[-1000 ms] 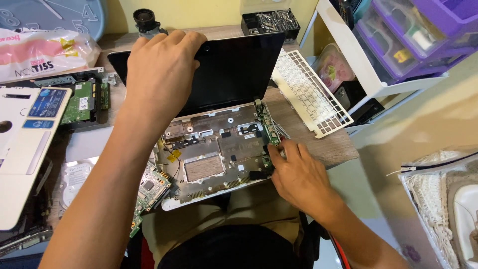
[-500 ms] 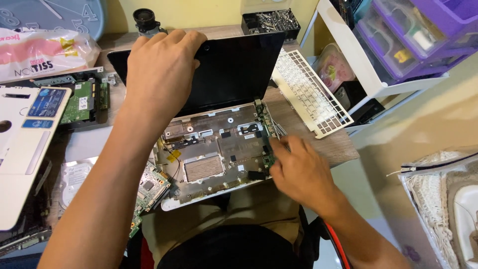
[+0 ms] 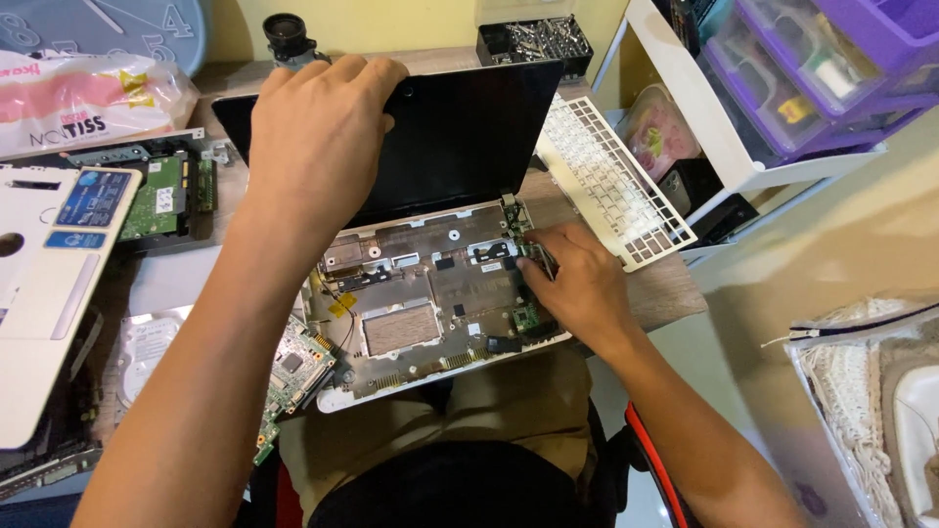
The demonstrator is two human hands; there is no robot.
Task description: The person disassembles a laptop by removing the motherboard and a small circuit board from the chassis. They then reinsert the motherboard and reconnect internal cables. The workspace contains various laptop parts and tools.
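On the opened laptop base (image 3: 430, 303), the right hand (image 3: 572, 284) pinches a small part, the left hand (image 3: 318, 127) grips the screen lid (image 3: 469, 137).

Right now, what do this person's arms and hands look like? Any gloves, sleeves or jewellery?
Both are bare. The left hand and right hand have no gloves, and I can see no rings or watch. Both forearms are uncovered as far as the picture shows, with no sleeve edge in view. The fingernails that show look short and plain. Nothing is strapped or taped to either arm.
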